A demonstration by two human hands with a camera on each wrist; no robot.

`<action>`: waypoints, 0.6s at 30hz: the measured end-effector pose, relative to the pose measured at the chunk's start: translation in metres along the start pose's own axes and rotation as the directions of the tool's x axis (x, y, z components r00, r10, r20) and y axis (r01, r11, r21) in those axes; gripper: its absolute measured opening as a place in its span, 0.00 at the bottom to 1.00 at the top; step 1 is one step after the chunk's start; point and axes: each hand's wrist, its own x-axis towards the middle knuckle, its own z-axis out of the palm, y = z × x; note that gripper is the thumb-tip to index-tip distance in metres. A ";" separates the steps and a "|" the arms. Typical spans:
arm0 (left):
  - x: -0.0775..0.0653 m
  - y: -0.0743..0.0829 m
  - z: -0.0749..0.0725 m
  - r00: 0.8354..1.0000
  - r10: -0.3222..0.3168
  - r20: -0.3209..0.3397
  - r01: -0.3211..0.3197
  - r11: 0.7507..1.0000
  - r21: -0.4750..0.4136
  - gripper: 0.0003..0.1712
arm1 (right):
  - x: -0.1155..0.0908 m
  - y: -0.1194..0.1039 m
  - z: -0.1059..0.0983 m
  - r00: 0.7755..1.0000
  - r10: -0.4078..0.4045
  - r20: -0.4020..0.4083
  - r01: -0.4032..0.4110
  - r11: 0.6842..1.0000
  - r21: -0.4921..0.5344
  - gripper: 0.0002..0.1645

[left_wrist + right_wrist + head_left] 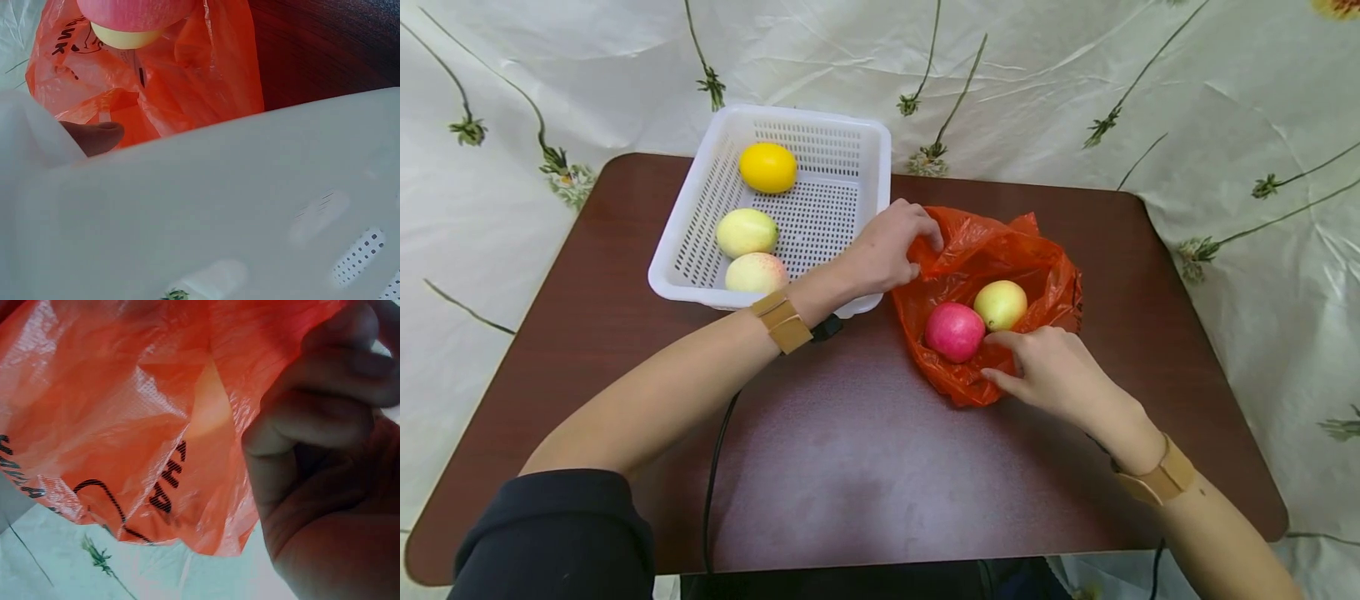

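Observation:
A red plastic bag (992, 242) lies on the table with its mouth spread wide. Inside it are a pink-red round fruit (953, 332) and a pale yellow round fruit (1001, 305), side by side. My left hand (891, 246) grips the bag's left rim, fingers bent over the edge; its thumb (100, 136) shows against the plastic in the left wrist view. At the front right rim, my right hand (1060, 371) holds the bag's edge, thumb and index finger at the plastic beside the fruits. Its curled fingers (312, 425) show close up in the right wrist view.
A white perforated basket (880, 158) stands at the back left, under my left forearm. It holds a yellow lemon (768, 167), a pale yellow oval fruit (747, 232) and a peach (757, 273). A black cable (715, 467) runs over the brown table (850, 467).

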 end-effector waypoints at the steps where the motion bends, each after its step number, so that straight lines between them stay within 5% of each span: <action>1: 0.000 0.000 0.002 1.000 0.000 0.001 0.000 1.000 0.002 0.15 | 0.001 0.000 0.000 1.000 0.008 -0.003 -0.008 1.000 -0.022 0.23; 6: 0.003 0.001 0.007 1.000 -0.004 0.015 0.004 1.000 0.011 0.15 | 0.001 0.001 0.003 0.999 0.045 -0.010 -0.046 0.993 -0.111 0.21; 18: 0.003 -0.001 0.006 0.999 -0.020 0.034 0.019 1.000 0.022 0.12 | 0.008 0.002 0.000 0.990 0.124 0.073 -0.113 0.985 -0.132 0.15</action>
